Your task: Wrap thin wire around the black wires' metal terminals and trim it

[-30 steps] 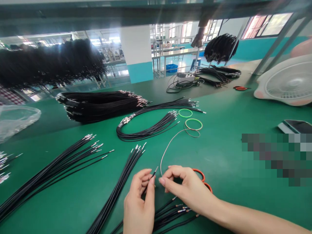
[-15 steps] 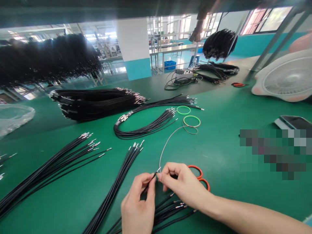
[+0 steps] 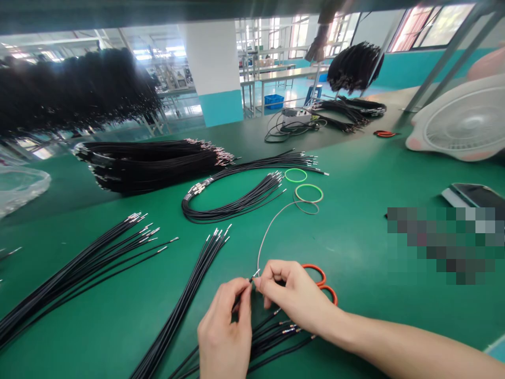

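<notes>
My left hand (image 3: pixel 226 329) is closed, its thumb and forefinger pinching a black cable (image 3: pixel 253 278) just behind its bare silvery tip. Fingertip to fingertip with it, my right hand (image 3: pixel 294 295) is pinched at the same spot, seemingly on the end of a thin grey wire (image 3: pixel 270 227). That wire curves down from a loose loop beside a green ring (image 3: pixel 309 193). Orange scissor handles (image 3: pixel 329 295) stick out behind my right hand, the blades hidden. Under both hands lie several black cables (image 3: pixel 272 339) with metal ends.
Bundles of black cables lie at the left (image 3: pixel 90 258), the centre left (image 3: pixel 193 289) and in a bent loop (image 3: pixel 221 216) ahead. Behind is a thick cable stack (image 3: pixel 158 163). A second green ring (image 3: pixel 295 175) lies nearby. At right stand a white fan (image 3: pixel 465 123) and a phone-like device (image 3: pixel 475 196).
The view has shifted slightly. My left fingertips have closed up nearer the cable's tip, covering more of it. My right hand stays almost in place.
</notes>
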`<action>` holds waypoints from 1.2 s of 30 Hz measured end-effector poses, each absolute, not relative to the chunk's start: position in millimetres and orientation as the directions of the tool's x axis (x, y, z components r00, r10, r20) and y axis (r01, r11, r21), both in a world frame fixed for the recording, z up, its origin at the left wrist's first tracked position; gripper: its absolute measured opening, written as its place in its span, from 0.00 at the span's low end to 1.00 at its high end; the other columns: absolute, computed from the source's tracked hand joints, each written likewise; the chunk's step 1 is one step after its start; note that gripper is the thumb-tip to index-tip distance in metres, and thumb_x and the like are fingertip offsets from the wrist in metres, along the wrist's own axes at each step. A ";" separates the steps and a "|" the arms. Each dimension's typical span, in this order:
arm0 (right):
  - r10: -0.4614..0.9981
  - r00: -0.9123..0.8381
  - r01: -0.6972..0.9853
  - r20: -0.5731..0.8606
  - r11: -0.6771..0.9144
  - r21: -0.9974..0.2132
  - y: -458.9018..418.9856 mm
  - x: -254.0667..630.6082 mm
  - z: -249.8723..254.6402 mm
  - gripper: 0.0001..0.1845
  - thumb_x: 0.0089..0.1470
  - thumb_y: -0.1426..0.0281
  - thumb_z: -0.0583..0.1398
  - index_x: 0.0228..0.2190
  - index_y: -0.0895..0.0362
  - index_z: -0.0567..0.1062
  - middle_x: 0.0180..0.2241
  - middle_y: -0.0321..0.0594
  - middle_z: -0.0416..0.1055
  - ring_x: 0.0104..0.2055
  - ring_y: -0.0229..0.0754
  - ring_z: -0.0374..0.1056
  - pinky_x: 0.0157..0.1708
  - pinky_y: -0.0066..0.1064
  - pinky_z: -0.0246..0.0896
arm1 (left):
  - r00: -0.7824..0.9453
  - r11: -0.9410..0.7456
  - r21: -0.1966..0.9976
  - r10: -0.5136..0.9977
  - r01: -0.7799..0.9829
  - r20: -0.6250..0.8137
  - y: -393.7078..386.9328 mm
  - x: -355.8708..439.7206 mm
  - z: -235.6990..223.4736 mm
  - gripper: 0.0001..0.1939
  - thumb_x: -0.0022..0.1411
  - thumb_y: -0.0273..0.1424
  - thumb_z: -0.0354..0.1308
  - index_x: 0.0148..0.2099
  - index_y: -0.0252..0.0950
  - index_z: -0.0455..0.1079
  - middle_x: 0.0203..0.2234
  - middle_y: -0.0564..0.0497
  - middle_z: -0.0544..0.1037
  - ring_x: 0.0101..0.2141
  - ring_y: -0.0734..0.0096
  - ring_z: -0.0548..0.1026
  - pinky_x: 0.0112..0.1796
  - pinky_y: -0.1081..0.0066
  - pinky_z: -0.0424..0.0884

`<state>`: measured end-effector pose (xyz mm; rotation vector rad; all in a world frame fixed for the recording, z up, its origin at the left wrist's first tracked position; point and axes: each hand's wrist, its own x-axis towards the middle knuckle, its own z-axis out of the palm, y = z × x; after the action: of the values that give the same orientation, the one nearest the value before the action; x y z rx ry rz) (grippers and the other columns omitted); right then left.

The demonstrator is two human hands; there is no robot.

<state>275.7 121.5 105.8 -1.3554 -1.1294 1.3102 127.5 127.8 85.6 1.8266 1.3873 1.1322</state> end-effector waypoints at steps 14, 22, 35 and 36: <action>0.939 -0.107 0.580 0.326 0.325 -0.747 115.8 281.3 105.2 0.06 0.52 0.71 0.64 0.25 0.50 0.76 0.42 0.35 0.80 0.53 0.52 0.64 0.53 0.51 0.41 | -0.032 -0.018 0.964 0.999 0.264 0.028 140.9 127.5 81.5 0.13 0.56 0.37 0.63 0.41 0.37 0.67 0.32 0.48 0.81 0.35 0.62 0.81 0.34 0.67 0.78; 0.987 0.144 0.118 0.075 0.059 -0.991 118.5 283.1 110.7 0.10 0.54 0.66 0.62 0.23 0.54 0.74 0.48 0.44 0.73 0.53 0.48 0.66 0.51 0.41 0.58 | 0.096 -0.142 0.915 0.989 0.377 0.114 133.3 128.1 94.5 0.08 0.62 0.37 0.58 0.41 0.39 0.71 0.36 0.48 0.80 0.37 0.63 0.80 0.41 0.65 0.77; 0.997 0.044 -0.119 -0.067 -0.061 -0.991 121.9 273.2 99.3 0.10 0.49 0.73 0.61 0.19 0.56 0.69 0.31 0.39 0.74 0.41 0.43 0.70 0.45 0.33 0.63 | 0.119 -0.217 0.874 0.976 0.434 0.184 128.4 128.8 90.8 0.03 0.63 0.32 0.57 0.39 0.41 0.71 0.34 0.53 0.81 0.36 0.67 0.80 0.43 0.67 0.76; 0.996 0.045 -0.118 -0.076 -0.070 -0.991 122.2 273.5 99.6 0.11 0.49 0.73 0.61 0.18 0.56 0.68 0.30 0.38 0.74 0.40 0.43 0.70 0.44 0.32 0.63 | 0.128 -0.239 0.864 0.971 0.443 0.203 128.0 128.9 91.0 0.04 0.63 0.32 0.57 0.39 0.41 0.72 0.34 0.53 0.81 0.35 0.67 0.80 0.43 0.67 0.76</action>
<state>273.5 122.2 99.6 -1.1983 -1.0520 1.2786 128.9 128.0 91.0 1.7703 1.3687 1.0560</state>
